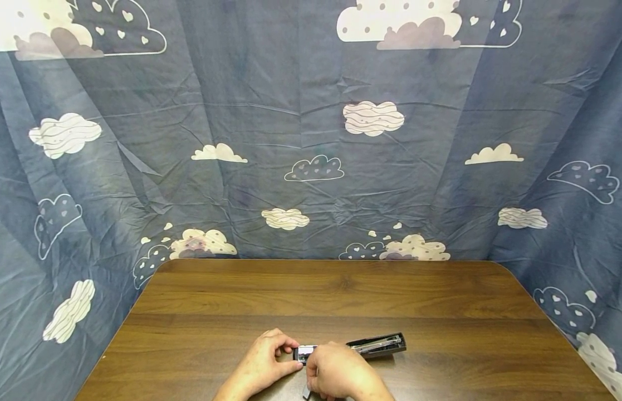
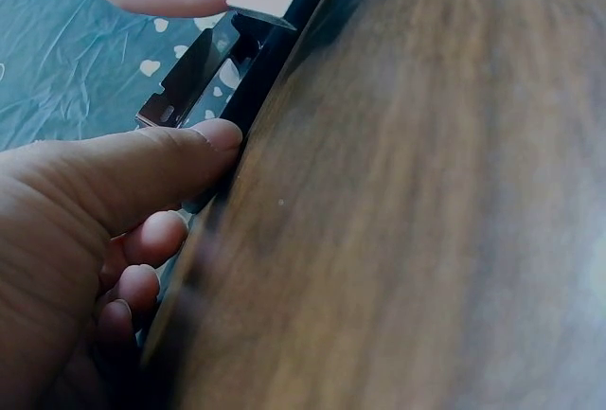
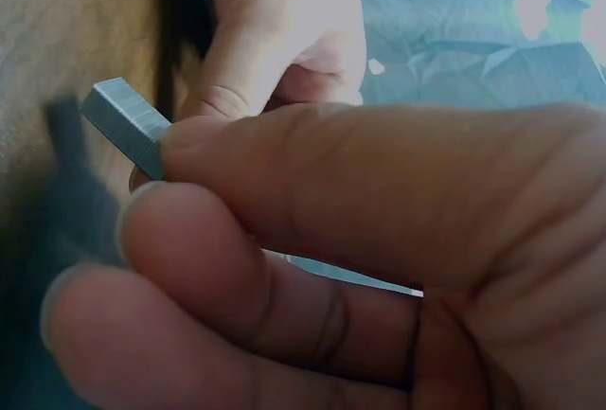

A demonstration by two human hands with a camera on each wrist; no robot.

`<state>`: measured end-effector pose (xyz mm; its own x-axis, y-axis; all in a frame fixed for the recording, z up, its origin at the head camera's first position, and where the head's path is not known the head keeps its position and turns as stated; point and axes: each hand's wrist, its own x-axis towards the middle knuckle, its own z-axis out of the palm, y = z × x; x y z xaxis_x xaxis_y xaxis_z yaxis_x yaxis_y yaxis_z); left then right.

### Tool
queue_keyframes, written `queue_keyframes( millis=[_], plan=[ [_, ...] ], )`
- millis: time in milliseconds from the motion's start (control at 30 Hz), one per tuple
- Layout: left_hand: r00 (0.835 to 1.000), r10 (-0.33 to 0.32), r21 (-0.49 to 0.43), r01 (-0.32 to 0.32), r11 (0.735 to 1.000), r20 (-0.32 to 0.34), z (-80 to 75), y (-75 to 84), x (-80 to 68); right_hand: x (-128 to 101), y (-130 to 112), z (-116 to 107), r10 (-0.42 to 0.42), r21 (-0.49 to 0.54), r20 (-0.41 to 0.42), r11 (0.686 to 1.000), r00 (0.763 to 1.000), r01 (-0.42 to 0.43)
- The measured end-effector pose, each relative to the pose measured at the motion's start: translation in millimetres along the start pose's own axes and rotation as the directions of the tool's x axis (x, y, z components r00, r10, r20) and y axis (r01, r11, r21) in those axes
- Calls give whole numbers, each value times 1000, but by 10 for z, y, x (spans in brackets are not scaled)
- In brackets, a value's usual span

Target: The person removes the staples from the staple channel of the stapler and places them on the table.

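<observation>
Right hand [image 1: 336, 372] pinches a staple strip [image 3: 128, 124] just above the open stapler [image 1: 378, 344] steadied by the gripping left hand [image 1: 263, 365]; a tilted strip could snag the channel.

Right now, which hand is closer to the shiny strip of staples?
Right. The right hand pinches the staple strip in its fingers. The left hand holds the stapler beside it, not touching the strip.

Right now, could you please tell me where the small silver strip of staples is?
The silver strip of staples is pinched in the right hand, at the table's near edge, just above the open black stapler steadied by the left hand.
</observation>
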<state>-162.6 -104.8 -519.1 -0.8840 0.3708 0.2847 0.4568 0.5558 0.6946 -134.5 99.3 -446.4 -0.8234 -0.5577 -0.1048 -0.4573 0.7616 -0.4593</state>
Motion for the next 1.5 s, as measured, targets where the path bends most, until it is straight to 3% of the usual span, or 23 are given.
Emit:
queue_keyframes(
  millis=[233, 500, 1067, 1500],
  plan=[
    [1000, -17, -17, 18, 1000, 19, -19, 6, 3, 22, -8, 70, -66, -121, -32, 991, 997, 62],
    [999, -27, -25, 27, 999, 28, -20, 6, 5, 27, -25, 97, -55, -162, -45, 986, 997, 47],
    [1000, 4, -6, -4, 1000, 3, -10, 2, 5, 34, -10, 63, -6, -121, -28, 993, 1000, 2],
    [1000, 6, -11, -6, 1000, 8, -8, -2, -4, 21, 32, 25, 42, -26, -32, 999, 999, -42]
  ],
)
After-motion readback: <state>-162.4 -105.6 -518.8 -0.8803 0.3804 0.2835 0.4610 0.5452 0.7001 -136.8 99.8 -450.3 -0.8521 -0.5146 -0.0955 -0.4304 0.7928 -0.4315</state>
